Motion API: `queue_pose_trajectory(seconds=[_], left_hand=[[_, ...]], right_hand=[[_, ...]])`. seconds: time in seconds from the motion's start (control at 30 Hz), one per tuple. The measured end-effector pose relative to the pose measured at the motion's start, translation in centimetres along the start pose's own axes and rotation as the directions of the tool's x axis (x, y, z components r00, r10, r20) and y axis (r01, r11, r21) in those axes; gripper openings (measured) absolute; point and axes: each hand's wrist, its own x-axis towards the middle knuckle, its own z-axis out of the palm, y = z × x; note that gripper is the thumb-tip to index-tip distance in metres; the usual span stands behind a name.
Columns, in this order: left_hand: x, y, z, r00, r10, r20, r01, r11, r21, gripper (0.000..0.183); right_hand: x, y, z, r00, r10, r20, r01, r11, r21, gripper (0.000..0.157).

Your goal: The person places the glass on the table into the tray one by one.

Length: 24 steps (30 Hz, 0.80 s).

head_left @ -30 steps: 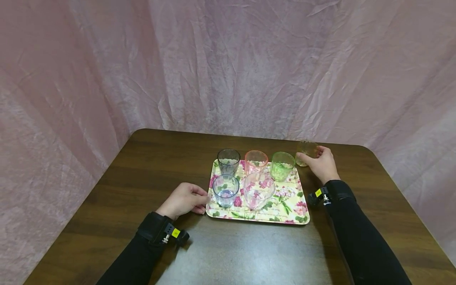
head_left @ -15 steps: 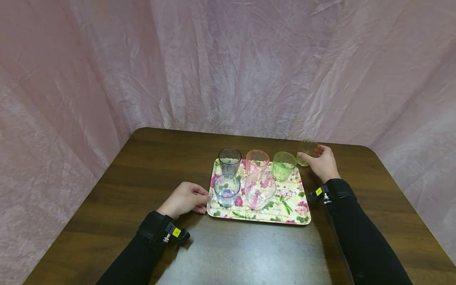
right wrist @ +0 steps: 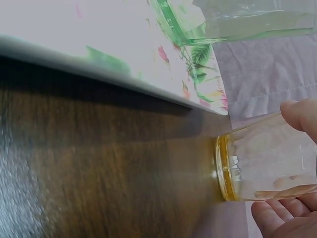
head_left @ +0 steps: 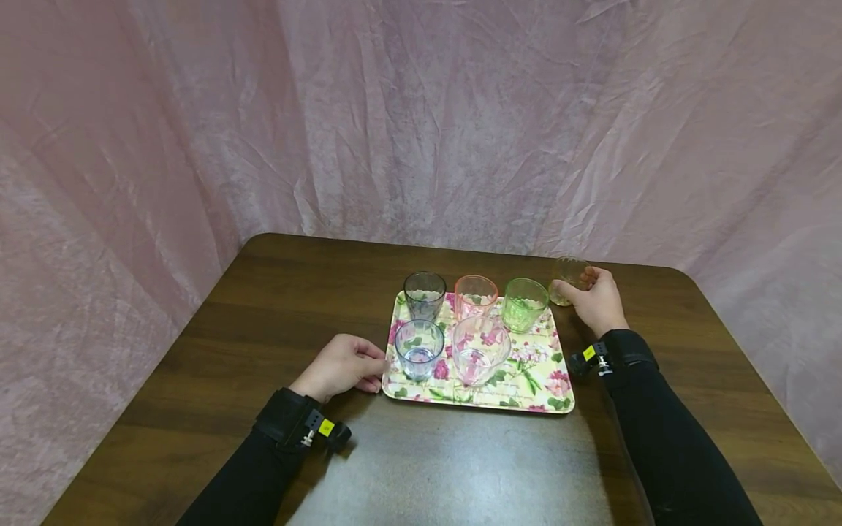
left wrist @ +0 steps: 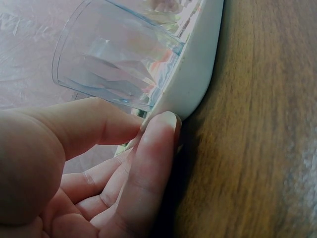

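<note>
My left hand (head_left: 345,365) pinches the left rim of a flowered tray (head_left: 513,398) between thumb and fingers; its white edge (left wrist: 193,79) shows in the left wrist view. My right hand (head_left: 600,303) grips an amber-tinted glass (head_left: 568,270) just off the tray's back right corner. In the right wrist view, this glass (right wrist: 267,158) is upright with its base at the wooden table, thumb on one side and fingers on the other. On the tray stand a dark grey glass (head_left: 424,296), a pinkish-red glass (head_left: 475,294), a green glass (head_left: 523,307), a blue glass (head_left: 419,351) and a clear pinkish glass (head_left: 480,351).
The tray lies on a brown wooden table (head_left: 302,292). Behind the table's far edge hangs a pink curtain (head_left: 421,131). The tray's front right part carries no glass. Both forearms reach in from the front, with a small camera strapped to each wrist.
</note>
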Motion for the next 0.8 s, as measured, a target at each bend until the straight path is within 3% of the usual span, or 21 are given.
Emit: queue_pose_trajectory(seconds=[0.8], left_hand=[[0.2, 0.0, -0.1, 1.0, -0.01, 0.002, 0.01, 1.0, 0.029, 0.013]], right_hand=[[-0.5, -1.3, -1.4, 1.0, -0.009, -0.014, 0.009, 1.0, -0.004, 0.103]])
